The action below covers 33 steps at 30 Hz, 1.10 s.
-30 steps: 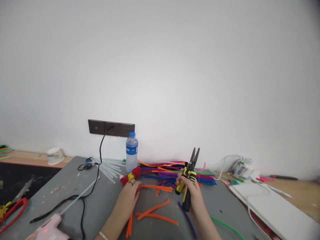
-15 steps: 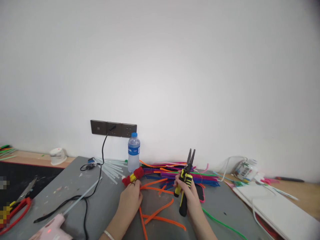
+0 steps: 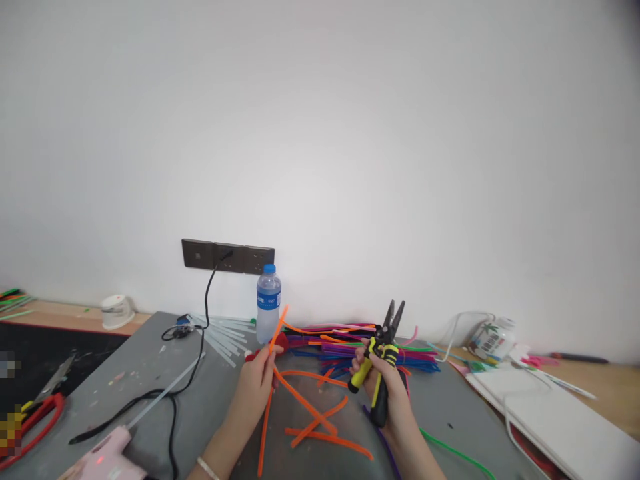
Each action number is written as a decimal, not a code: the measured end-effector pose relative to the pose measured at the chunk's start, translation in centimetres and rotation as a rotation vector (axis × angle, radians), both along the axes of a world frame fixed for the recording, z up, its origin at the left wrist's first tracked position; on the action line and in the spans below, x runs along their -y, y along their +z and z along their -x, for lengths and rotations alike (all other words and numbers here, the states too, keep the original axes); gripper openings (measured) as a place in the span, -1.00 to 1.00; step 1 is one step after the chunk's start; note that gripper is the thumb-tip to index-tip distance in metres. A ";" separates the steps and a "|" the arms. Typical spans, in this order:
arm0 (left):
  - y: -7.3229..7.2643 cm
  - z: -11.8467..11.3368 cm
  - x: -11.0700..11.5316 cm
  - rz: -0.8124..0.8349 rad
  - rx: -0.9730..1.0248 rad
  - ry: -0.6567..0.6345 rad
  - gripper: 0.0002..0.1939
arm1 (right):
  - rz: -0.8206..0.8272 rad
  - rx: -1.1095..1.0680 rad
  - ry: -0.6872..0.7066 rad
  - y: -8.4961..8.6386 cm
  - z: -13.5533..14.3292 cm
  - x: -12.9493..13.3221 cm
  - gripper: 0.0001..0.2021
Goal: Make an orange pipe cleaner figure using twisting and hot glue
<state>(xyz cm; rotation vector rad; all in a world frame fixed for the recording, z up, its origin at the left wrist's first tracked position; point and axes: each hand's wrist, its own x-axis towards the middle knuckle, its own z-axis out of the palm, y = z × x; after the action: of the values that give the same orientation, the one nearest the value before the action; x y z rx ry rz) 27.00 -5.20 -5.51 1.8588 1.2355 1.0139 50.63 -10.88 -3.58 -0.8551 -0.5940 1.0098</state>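
Left hand [image 3: 257,380] has its fingers pinched together on an orange fuzzy stem [image 3: 281,325], one end poking up above the fingertips and leaning right, just in front of the water bottle [image 3: 269,308] by the wall. More orange strands run down and off to the right from that same hand, but I can't tell how many of them are really in its grip. A red fuzzy piece [image 3: 283,343] peeks out right behind those fingers, mostly hidden. Right hand [image 3: 393,381] is wrapped around yellow-and-black pliers [image 3: 385,350], tips pointing up and spread a bit, nothing between them. Loose orange stems [image 3: 345,445] lie crossed on the grey bench [image 3: 450,417] between the two arms, and a big heap of mixed-colour stems [image 3: 330,348] sits behind, near the wall. A green stem [image 3: 460,455] lies right of the right forearm, with a purple one [image 3: 387,445] partly under it. Over on the left there's a pink glue gun [image 3: 111,453] and a fan of whitish sticks [image 3: 223,337].
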 end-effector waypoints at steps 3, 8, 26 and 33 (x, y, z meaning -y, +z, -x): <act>0.0 -0.2 0.2 0.174 0.325 -0.073 -0.46 | 0.053 0.171 -0.029 0.6 0.1 0.6 -0.58; 0.2 -0.7 0.5 0.401 0.551 -0.208 -0.47 | 0.085 0.471 0.004 1.0 1.2 1.4 -0.63; 1.2 -1.6 1.5 0.463 0.890 -0.071 -0.64 | 0.439 1.713 0.148 -2.4 3.9 1.9 -0.40; 0.5 -2.0 2.0 0.404 0.776 -0.136 -0.44 | 0.204 1.381 -0.109 -0.8 4.3 1.4 -0.78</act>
<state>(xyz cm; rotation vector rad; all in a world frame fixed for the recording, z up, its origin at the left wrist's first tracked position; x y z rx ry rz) 28.98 -7.20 -5.00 1.0542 0.7517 1.1466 46.37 -12.27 -4.43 -1.7216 -1.5794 0.2361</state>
